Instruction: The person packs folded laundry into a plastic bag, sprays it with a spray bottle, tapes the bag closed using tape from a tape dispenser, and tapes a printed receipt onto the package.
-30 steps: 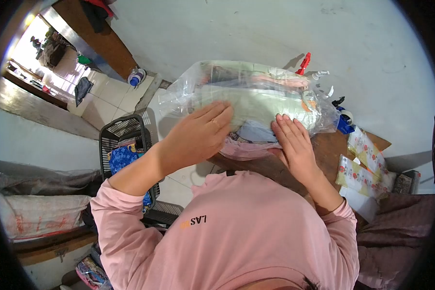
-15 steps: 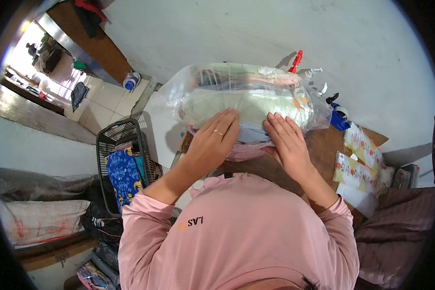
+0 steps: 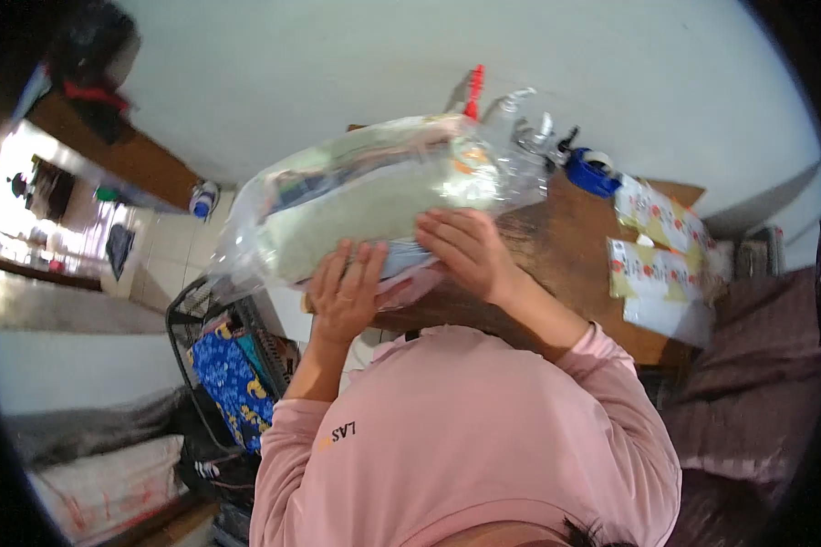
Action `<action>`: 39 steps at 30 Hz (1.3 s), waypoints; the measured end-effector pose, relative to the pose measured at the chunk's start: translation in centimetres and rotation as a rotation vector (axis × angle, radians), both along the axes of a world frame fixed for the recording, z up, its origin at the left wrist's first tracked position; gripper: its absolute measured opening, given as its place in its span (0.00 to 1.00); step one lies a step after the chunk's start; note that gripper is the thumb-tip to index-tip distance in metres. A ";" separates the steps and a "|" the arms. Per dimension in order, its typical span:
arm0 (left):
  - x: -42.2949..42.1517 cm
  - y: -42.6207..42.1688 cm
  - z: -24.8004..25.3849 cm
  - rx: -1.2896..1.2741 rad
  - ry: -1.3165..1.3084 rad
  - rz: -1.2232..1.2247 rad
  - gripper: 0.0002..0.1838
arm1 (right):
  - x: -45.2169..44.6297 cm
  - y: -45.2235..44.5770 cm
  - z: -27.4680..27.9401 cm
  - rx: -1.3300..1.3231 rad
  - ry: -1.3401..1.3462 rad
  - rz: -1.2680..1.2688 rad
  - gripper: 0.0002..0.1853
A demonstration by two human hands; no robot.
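A clear plastic bag packed with folded cloth (image 3: pixel 337 214) lies slanted in front of me, its left end lower and closer. Pale green cloth shows most, with blue and pink layers along the near side. My left hand (image 3: pixel 345 296) rests its outstretched fingers against the bag's near side. Farther right, my right hand (image 3: pixel 465 251) lies with its fingers flat on the bag near its right end. Both thumbs are hidden, so any grip underneath cannot be seen.
The wooden table (image 3: pixel 556 264) carries a blue tape dispenser (image 3: pixel 593 171), pump bottles (image 3: pixel 511 109), a red tool (image 3: pixel 474 91) and printed packets (image 3: pixel 657 264). Left of me stands a dark basket (image 3: pixel 192 305) with blue patterned cloth (image 3: pixel 233 378). A wall (image 3: pixel 429 46) rises behind.
The bag has turned, its left end swinging down toward me, and its right end has drawn away from the tape dispenser. Both hands have moved left with it. My view has shifted too.
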State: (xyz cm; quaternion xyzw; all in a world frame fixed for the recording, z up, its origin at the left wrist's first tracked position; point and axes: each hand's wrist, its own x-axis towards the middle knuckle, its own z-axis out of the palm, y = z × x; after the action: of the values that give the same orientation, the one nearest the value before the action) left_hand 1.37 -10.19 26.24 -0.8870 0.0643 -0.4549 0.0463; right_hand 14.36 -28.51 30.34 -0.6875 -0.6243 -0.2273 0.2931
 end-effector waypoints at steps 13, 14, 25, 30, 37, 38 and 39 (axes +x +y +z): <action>-0.5 0.3 -0.3 0.076 0.097 0.016 0.33 | 19.3 -25.3 -16.8 0.388 0.690 -1.040 0.23; -0.7 0.5 -0.3 0.080 0.121 0.026 0.33 | 21.4 -27.4 -18.3 0.312 0.857 -1.132 0.27; -1.5 0.3 0.1 0.075 0.199 0.048 0.31 | 31.5 -29.5 -25.2 0.329 0.678 -1.300 0.33; -1.2 0.4 -0.1 0.096 0.155 0.051 0.31 | 28.3 -29.5 -23.4 0.461 0.920 -1.132 0.28; -1.3 0.5 -0.1 0.093 0.178 0.052 0.31 | 27.6 -28.2 -24.6 0.253 0.774 -1.207 0.26; -1.3 0.6 -0.1 0.094 0.175 0.051 0.31 | 26.5 -27.1 -23.9 0.145 0.769 -1.273 0.25; -1.4 0.6 0.0 0.089 0.189 0.038 0.32 | 24.9 -25.7 -22.8 0.138 0.709 -1.267 0.25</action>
State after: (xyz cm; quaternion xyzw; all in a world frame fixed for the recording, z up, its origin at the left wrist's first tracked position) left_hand -0.04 -9.57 26.23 -0.9241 0.0714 -0.3651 0.0880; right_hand 39.25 -54.24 7.53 -0.9292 0.0418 -0.1560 0.3325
